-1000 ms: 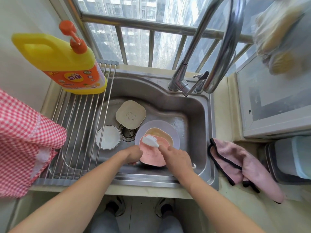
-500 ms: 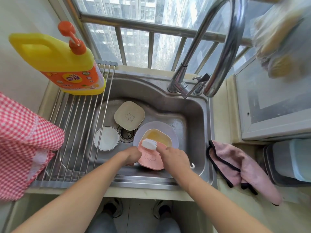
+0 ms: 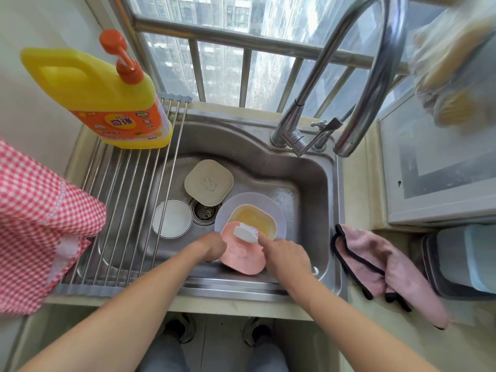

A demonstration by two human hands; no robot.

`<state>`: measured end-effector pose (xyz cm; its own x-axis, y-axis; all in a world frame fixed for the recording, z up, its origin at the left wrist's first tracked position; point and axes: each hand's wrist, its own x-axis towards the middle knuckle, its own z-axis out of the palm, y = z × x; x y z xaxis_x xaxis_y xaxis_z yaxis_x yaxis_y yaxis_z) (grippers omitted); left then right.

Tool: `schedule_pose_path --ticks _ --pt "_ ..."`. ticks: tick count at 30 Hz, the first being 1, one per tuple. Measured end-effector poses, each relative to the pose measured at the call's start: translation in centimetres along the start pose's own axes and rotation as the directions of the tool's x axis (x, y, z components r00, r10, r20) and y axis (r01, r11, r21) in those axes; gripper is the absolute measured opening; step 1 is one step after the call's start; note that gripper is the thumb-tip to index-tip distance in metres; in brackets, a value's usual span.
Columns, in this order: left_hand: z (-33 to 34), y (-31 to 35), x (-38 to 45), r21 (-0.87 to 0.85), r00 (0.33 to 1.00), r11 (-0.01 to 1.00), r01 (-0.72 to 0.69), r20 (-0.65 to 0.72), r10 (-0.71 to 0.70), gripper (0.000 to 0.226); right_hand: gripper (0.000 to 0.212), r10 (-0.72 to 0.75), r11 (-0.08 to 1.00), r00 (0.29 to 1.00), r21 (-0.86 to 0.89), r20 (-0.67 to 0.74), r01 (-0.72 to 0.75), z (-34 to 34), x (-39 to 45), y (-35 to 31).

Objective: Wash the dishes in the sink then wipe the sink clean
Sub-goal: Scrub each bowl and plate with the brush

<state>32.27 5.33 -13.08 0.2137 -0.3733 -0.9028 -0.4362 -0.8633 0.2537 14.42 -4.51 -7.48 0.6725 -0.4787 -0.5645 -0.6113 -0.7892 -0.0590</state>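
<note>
Washing is at an early stage: the left hand (image 3: 212, 247) grips the pink dish (image 3: 241, 256), the right hand (image 3: 284, 255) holds the brush (image 3: 245, 233) on it, while the dishes at 12 and 9 o'clock and the sink (image 3: 308, 183) wipe-down remain.

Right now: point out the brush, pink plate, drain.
brush (image 3: 245, 233), head view, white back of its head.
pink plate (image 3: 243, 257), head view, centre near the bear print.
drain (image 3: 205, 210), head view, strainer holes.

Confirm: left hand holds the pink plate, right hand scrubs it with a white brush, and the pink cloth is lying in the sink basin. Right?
Not quite. In the head view the pink cloth lies on the counter to the right of the sink, not in the basin. The rest stands: the left hand holds the pink plate and the right hand scrubs it with the white brush.
</note>
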Motion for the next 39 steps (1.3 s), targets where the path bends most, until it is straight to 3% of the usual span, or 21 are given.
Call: schedule_pose_path --ticks 6,11,17,22,28,35,39 --pt "0.2 0.9 -0.6 -0.024 0.999 0.999 0.035 -0.018 -0.035 0.038 0.047 0.020 0.998 1.000 -0.053 0.023 -0.019 -0.4 -1.9 1.8" --pt "0.0 0.6 -0.5 -0.003 0.999 0.999 0.043 -0.007 -0.043 0.025 0.035 -0.048 0.999 0.999 0.025 0.005 0.048 -0.4 0.4 -0.1" --pt "-0.2 0.9 -0.6 0.053 0.999 0.998 0.046 -0.016 -0.046 0.027 0.046 0.038 0.996 0.998 -0.089 0.059 -0.033 -0.9 -2.8 2.1" --pt "0.2 0.6 -0.1 0.019 0.998 0.999 0.039 -0.049 -0.038 0.032 0.039 0.007 0.999 1.000 0.033 0.028 -0.008 -0.5 -0.3 -1.3" --pt "0.0 0.7 -0.4 0.067 0.999 0.997 0.024 -0.036 -0.022 0.027 0.050 0.034 0.997 0.998 -0.072 0.049 -0.031 -0.6 -2.0 1.7" --pt "0.4 0.7 -0.4 0.094 0.996 0.995 0.029 -0.081 -0.021 0.034 0.028 -0.003 0.995 1.000 0.101 -0.009 0.003 -0.7 0.4 -0.5" --pt "0.4 0.2 0.1 0.110 0.996 0.994 0.012 -0.091 -0.002 0.032 0.039 0.012 0.999 0.999 -0.045 0.037 -0.010 -1.4 -1.1 1.2"
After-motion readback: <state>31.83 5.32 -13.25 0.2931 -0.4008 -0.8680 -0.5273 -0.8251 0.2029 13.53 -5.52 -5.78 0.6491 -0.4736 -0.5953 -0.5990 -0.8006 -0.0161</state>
